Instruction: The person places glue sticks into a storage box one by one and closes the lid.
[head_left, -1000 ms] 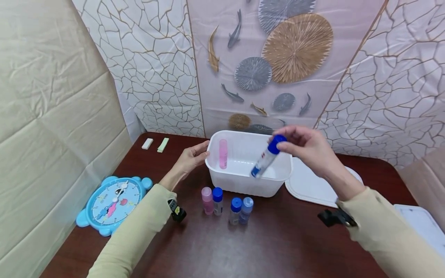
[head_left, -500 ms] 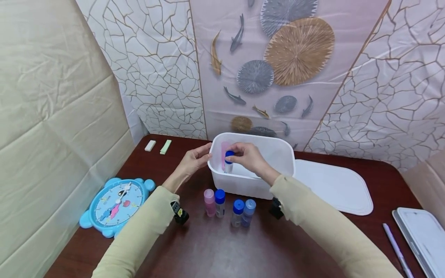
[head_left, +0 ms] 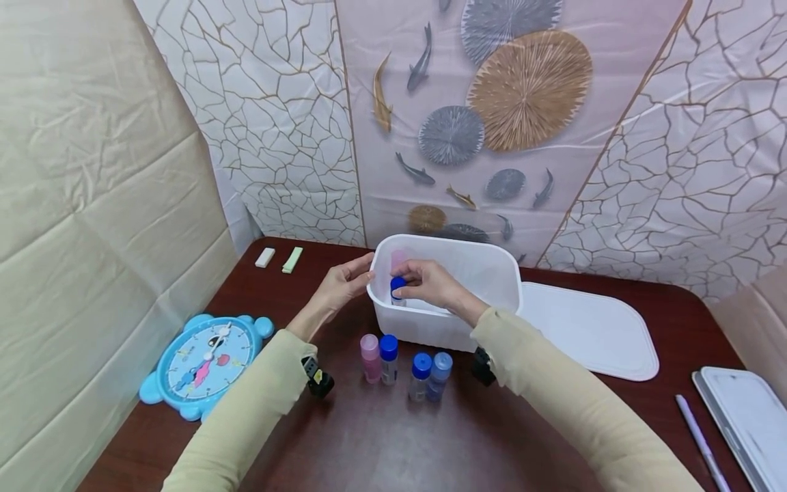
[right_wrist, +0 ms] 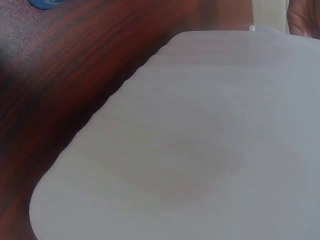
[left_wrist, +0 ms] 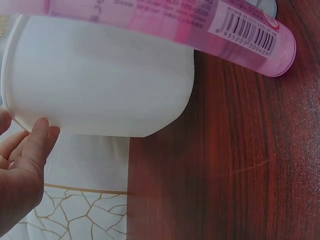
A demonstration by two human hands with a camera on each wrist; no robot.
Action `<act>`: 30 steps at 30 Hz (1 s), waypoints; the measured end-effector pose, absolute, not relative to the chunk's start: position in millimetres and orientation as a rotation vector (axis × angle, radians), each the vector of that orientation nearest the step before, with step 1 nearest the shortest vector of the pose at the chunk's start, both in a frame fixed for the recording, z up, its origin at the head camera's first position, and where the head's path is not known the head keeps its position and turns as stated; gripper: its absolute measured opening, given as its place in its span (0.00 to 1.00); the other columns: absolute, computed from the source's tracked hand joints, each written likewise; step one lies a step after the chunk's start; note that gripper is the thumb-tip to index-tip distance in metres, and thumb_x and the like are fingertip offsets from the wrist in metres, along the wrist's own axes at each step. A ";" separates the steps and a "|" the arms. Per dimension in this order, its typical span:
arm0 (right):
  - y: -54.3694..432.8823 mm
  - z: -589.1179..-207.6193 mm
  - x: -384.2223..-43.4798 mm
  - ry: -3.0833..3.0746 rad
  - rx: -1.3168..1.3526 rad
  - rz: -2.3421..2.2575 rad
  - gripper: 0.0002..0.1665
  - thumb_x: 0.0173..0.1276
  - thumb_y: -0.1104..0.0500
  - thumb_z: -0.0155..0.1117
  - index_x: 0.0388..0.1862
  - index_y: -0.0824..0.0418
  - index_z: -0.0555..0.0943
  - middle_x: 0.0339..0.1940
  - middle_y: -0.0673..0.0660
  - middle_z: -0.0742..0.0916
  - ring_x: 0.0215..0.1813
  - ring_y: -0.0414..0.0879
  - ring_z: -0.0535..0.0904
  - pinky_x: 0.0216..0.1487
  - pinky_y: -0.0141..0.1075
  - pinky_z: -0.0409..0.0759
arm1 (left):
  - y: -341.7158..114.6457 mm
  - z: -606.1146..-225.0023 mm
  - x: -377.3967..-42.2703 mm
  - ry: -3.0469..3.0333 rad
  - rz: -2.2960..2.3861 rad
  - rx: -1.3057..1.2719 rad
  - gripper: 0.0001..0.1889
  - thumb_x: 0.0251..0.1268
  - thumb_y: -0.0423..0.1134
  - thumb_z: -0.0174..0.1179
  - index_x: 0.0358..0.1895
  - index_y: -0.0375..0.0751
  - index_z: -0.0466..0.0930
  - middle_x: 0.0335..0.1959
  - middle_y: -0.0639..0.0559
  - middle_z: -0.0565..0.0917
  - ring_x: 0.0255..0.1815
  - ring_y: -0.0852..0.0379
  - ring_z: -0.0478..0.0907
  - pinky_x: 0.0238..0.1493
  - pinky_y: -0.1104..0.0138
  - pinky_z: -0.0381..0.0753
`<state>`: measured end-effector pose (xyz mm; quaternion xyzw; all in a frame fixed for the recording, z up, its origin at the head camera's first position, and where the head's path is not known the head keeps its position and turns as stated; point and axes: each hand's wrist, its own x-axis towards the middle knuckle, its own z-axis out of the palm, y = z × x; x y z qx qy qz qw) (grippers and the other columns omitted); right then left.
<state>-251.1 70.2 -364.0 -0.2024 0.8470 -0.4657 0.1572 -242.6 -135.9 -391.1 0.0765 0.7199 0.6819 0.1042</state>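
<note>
A white plastic bin (head_left: 445, 335) stands at the back of the table. My left hand (head_left: 337, 290) touches its left end; in the left wrist view the fingers (left_wrist: 36, 142) lie against the outer wall near the rim. Inside the bin, my right hand (head_left: 433, 283) pinches the blue cap of a clear tube (head_left: 397, 290) held upright at the left end. Behind it stands a pink tube (head_left: 398, 258), partly hidden by the right hand. In front of the bin are a pink tube (head_left: 371, 359), blue-capped clear tubes (head_left: 389, 359) and a pale-blue-capped tube (head_left: 440, 376).
A white lid (head_left: 590, 331) lies right of the bin. Farther right are a purple pen (head_left: 701, 437) and a white case (head_left: 747, 417). On the left lie a blue toy clock (head_left: 209, 362), a white block (head_left: 265, 257) and a pale green strip (head_left: 292, 260).
My right hand has carried the blue-capped tube from the bin's right side to its left end, then lowered it. My left hand has stayed at the bin's left end.
</note>
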 end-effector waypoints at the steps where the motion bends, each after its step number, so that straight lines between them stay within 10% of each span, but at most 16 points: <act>1: 71.6 -363.3 -250.1 2.432 -0.583 -1.316 0.24 0.62 0.65 0.65 0.57 0.67 0.75 0.54 0.64 0.82 0.56 0.55 0.79 0.58 0.41 0.78 | -135.6 -391.6 -242.4 2.124 2.005 0.217 0.27 0.69 0.33 0.54 0.69 0.38 0.62 0.68 0.40 0.68 0.64 0.44 0.70 0.61 0.56 0.73; 14: 130.2 -354.1 -167.5 2.493 -0.803 -1.812 0.13 0.63 0.67 0.63 0.47 0.70 0.80 0.43 0.65 0.86 0.44 0.36 0.82 0.44 0.27 0.82 | -135.9 -388.5 -244.7 2.151 1.986 0.201 0.27 0.68 0.34 0.55 0.69 0.40 0.63 0.68 0.42 0.68 0.65 0.46 0.70 0.60 0.59 0.74; 30: 150.0 -407.5 -128.9 2.429 -0.951 -1.648 0.18 0.60 0.64 0.67 0.49 0.67 0.80 0.43 0.60 0.86 0.44 0.36 0.82 0.45 0.40 0.84 | -134.8 -389.3 -241.7 2.142 1.990 0.169 0.27 0.68 0.34 0.54 0.69 0.41 0.63 0.68 0.43 0.67 0.65 0.46 0.70 0.60 0.59 0.74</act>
